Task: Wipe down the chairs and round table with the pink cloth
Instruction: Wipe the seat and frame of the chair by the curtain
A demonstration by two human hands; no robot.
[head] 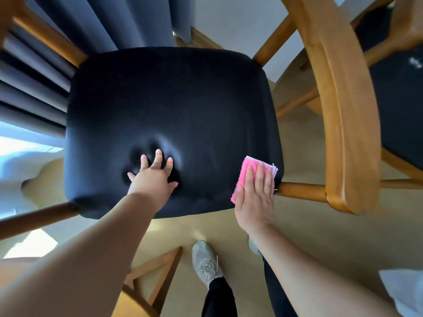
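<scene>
— Where is the cloth, and what are the hands doing?

— The pink cloth [246, 170] lies on the front right corner of the black seat [171, 99], right at the edge. The right hand [255, 195] rests flat on it with the fingers straight and close together. It presses the cloth down rather than gripping it. The left hand [152, 177] has nothing in it. Its fingers are spread wide and pushed into the cushion near the front, deep enough to dent the padding.

— So which step is this?

— I judge it to be the seat of the first chair [302, 191], with the left hand bracing and the right hand working the corner. Most of the seat stretches away toward the curtain [114, 19], and nothing shows whether that part is done.

— What does the next move call for?

— Probably a flat sweep across the cushion, away from the edge so the cloth does not slide off the corner. The left hand sits in that path, so it would have to lift or shift. The padding gives under pressure, so an even palm should serve better than fingertips.

— And after that?

— The curved wooden arm [343, 110] just beside the cloth looks like a natural follow-on. Then comes the second chair [400, 110] on the right. The round table does not show here, so I cannot place it.
</scene>
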